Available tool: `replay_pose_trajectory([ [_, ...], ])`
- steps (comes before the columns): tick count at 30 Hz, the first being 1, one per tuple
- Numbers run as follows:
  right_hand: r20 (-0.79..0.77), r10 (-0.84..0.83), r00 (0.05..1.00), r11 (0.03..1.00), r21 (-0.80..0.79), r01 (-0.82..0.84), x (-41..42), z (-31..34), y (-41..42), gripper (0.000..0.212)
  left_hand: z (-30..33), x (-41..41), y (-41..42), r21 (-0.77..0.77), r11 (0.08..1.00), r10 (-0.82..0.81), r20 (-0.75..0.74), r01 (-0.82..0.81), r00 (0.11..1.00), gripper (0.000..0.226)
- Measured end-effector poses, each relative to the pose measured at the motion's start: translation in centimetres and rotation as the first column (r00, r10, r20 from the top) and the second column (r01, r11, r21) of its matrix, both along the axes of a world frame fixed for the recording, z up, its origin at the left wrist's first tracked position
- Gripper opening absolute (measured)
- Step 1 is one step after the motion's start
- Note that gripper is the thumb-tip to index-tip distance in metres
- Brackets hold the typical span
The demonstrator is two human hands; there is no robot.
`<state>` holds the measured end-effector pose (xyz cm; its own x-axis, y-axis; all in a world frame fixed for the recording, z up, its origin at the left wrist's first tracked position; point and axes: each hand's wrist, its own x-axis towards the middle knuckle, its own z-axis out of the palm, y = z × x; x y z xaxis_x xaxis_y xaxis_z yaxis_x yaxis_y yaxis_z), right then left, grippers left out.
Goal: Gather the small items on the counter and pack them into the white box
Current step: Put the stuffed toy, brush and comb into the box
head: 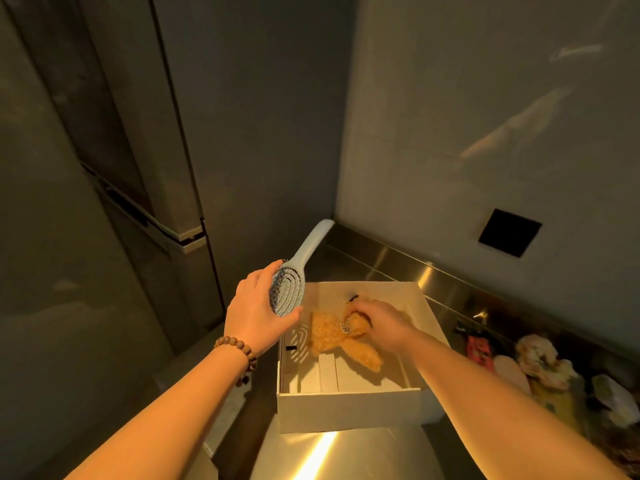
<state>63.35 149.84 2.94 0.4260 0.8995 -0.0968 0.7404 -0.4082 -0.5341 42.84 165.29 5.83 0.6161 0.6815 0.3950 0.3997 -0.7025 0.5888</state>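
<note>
A: How many things are in play?

B: 1 open white cardboard box (349, 408) on the shiny steel worktop (349, 455), near its left edge, 1 fluffy orange plush toy (332, 336), and 1 pale blue vented plastic hairbrush (294, 282).

A: And the hands?

B: 2. The left hand (254, 313) is wrapped around the brush head, above the box's far-left corner; a wooden bead bracelet (239, 355) sits on that wrist. The right hand (382, 323) reaches into the box, fingers closed on the plush.

A: Which way does the brush run?

B: Its long axis is diagonal, handle pointing up and away toward the wall corner.

A: Anything else?

B: A blurred clutter of small items (547, 368) along the worktop's right side; I cannot count them.
</note>
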Motion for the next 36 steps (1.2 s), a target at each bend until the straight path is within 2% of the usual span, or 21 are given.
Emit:
replay_pose_trajectory([
  [4,0.089,0.081,0.993,0.990,-0.119,-0.070,1.8,-1.4,-0.1,0.019,-0.1,0.0,0.4,0.030,1.000,0.007,0.000,-0.007,1.000,0.083],
  [9,0.168,0.122,0.978,0.978,-0.186,-0.090,3.1,-2.5,-0.3,0.028,0.1,1.0,0.0,0.040,0.999,0.003,-0.001,-0.003,1.000,0.084],
  [15,0.099,0.229,0.968,0.941,-0.277,-0.194,3.6,-3.4,-0.8,0.032,0.4,2.7,-1.5,0.055,0.998,-0.044,0.006,0.043,0.999,0.084],
  [18,-0.043,0.173,0.984,0.964,-0.198,-0.178,3.3,-2.8,-1.3,0.032,0.5,3.3,-2.3,0.060,0.994,-0.092,-0.007,0.092,0.996,0.083],
  [21,-0.193,-0.015,0.981,0.999,0.028,0.021,2.9,-0.4,-1.0,0.027,0.7,3.7,-3.1,0.050,0.986,-0.156,-0.038,0.158,0.987,0.084],
  [22,-0.162,-0.080,0.983,0.986,0.134,0.103,2.8,0.8,-0.8,0.023,0.8,3.8,-3.3,0.050,0.983,-0.174,-0.049,0.176,0.984,0.084],
  [24,0.000,-0.210,0.978,0.920,0.338,0.198,2.6,3.3,-1.1,0.022,1.0,3.9,-3.6,0.061,0.978,-0.196,-0.068,0.200,0.978,0.084],
  [26,0.215,-0.247,0.945,0.890,0.437,0.133,2.4,5.5,-1.6,0.035,1.3,3.7,-3.8,0.060,0.970,-0.229,-0.082,0.234,0.970,0.084],
  [27,0.323,-0.207,0.923,0.904,0.424,0.054,2.3,6.2,-1.8,0.043,1.5,3.6,-3.8,0.052,0.964,-0.255,-0.091,0.260,0.963,0.084],
  [29,0.485,-0.056,0.873,0.951,0.291,-0.101,2.1,7.2,-2.1,0.060,1.9,3.4,-3.8,0.038,0.944,-0.321,-0.124,0.327,0.939,0.085],
  [31,0.569,0.091,0.818,0.967,0.146,-0.210,2.0,7.7,-2.1,0.061,2.4,3.2,-3.9,0.030,0.916,-0.390,-0.162,0.399,0.907,0.085],
  [33,0.541,0.158,0.826,0.969,0.076,-0.235,2.0,7.7,-2.1,0.049,2.7,3.0,-3.8,0.005,0.889,-0.449,-0.188,0.458,0.874,0.085],
  [36,0.420,0.160,0.893,0.979,0.047,-0.198,1.9,7.2,-2.3,0.039,2.6,3.1,-3.4,-0.050,0.852,-0.517,-0.239,0.522,0.822,0.086],
])
